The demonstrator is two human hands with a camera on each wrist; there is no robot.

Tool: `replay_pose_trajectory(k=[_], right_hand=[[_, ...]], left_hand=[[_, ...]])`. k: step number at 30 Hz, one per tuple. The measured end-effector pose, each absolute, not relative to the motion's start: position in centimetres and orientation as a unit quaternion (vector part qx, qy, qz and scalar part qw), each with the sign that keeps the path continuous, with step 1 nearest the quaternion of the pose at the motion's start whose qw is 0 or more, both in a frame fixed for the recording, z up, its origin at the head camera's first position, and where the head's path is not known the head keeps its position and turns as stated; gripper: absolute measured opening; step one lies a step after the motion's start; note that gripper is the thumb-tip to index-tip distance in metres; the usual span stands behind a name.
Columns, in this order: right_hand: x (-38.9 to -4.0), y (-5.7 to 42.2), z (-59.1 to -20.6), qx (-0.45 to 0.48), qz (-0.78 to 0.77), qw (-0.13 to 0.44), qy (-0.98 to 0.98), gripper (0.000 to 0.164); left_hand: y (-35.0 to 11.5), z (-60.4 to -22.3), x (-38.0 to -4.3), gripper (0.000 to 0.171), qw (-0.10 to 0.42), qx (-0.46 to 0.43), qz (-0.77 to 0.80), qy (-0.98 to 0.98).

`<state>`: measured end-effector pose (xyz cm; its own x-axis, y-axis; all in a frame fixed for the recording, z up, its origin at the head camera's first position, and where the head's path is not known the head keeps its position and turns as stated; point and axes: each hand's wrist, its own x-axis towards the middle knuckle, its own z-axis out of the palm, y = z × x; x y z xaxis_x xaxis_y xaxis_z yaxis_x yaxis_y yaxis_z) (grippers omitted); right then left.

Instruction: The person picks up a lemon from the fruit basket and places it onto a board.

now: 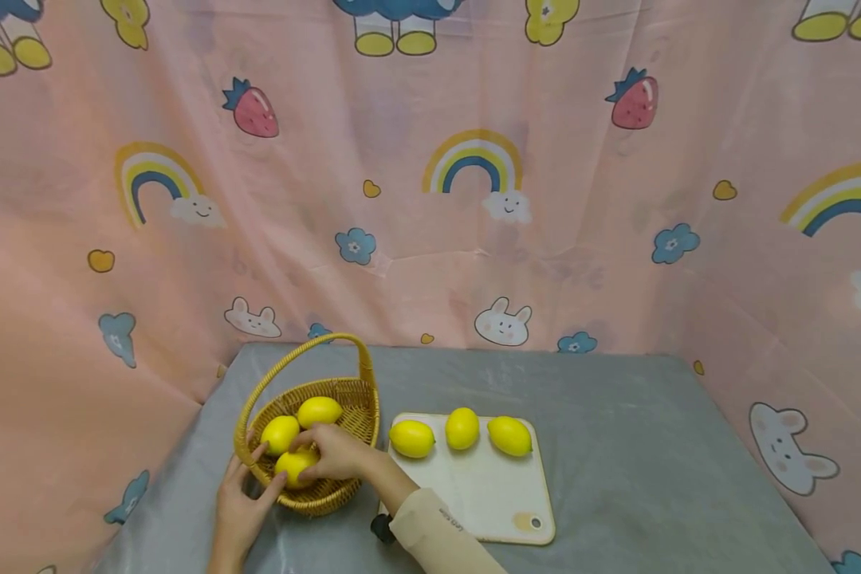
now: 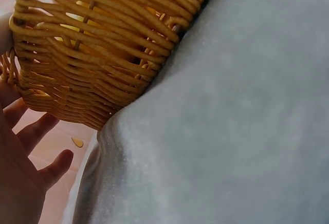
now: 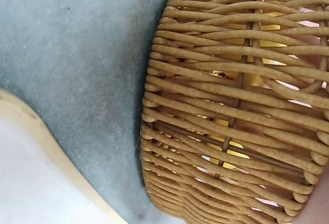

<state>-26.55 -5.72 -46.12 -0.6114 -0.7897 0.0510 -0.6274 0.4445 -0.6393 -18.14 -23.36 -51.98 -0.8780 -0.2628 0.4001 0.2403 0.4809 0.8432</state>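
Observation:
A wicker basket with a tall arched handle stands at the left of the table. My left hand grips its near left rim, the thumb over the edge; in the left wrist view the outer fingers spread beside the woven wall. Reaching in from the right, my right hand holds a lemon low in the basket's near end. Two more lemons, one at the left and one farther back, lie in the basket. The right wrist view shows mostly wicker wall, which hides that hand's fingers.
Right of the basket lies a white cutting board with three lemons, left, middle and right, along its far edge. A small black object sits by its near left corner. A pink patterned curtain surrounds the grey-covered table.

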Motion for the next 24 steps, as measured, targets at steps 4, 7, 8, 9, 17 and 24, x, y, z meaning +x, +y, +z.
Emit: replay_pose_trajectory(k=[4,7,8,9,17,24], right_hand=[[-26.48,-5.78,-46.06,-0.428,-0.309,0.135,0.839,0.045],[-26.44,-5.87,-46.02,-0.423,-0.318,0.142,0.836,0.045],[-26.42,-5.92,-46.03,-0.421,-0.323,0.145,0.835,0.044],[-26.41,-5.96,-46.05,-0.420,-0.325,0.146,0.835,0.044],[-26.14,-6.10,-46.19,-0.427,-0.329,0.158,0.827,0.044],[-26.23,-6.11,-46.19,-0.426,-0.336,0.159,0.825,0.044]], left_hand=[[-23.37,-52.00,-18.14,0.052,0.254,0.002,-0.506,-0.825],[-23.32,-51.95,-18.15,0.051,0.253,0.003,-0.509,-0.823],[-23.33,-51.93,-18.15,0.051,0.250,0.004,-0.512,-0.822],[-23.33,-51.90,-18.15,0.051,0.246,0.006,-0.514,-0.822],[-23.39,-51.82,-18.21,0.052,0.225,0.010,-0.527,-0.819],[-23.51,-51.89,-18.29,0.053,0.218,0.011,-0.528,-0.821]])
